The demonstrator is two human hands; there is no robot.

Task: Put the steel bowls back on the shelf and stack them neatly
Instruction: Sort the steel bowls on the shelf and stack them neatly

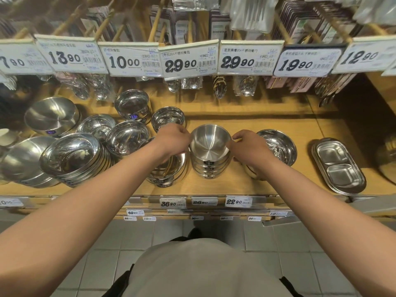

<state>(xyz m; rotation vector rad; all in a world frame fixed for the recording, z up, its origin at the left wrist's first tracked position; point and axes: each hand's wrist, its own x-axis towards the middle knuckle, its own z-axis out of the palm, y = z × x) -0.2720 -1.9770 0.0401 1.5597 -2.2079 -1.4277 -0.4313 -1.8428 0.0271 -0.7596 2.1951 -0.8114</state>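
A stack of matte steel bowls [210, 146] stands upright in the middle of the wooden shelf [235, 185]. My left hand [174, 139] grips the top bowl's left rim with curled fingers. My right hand [248, 146] pinches its right rim. Under my left wrist sits a shiny footed bowl [169, 170]. Behind my right hand lies a shallow shiny bowl [280, 146]. Further stacks of steel bowls [75, 155] fill the shelf's left side, some tilted.
A two-compartment steel tray stack [336, 166] lies at the right. Packaged spoons and cutlery [188, 82] hang on pegs above, behind a row of price tags [248, 57]. More price labels [172, 203] line the shelf's front edge. Tiled floor lies below.
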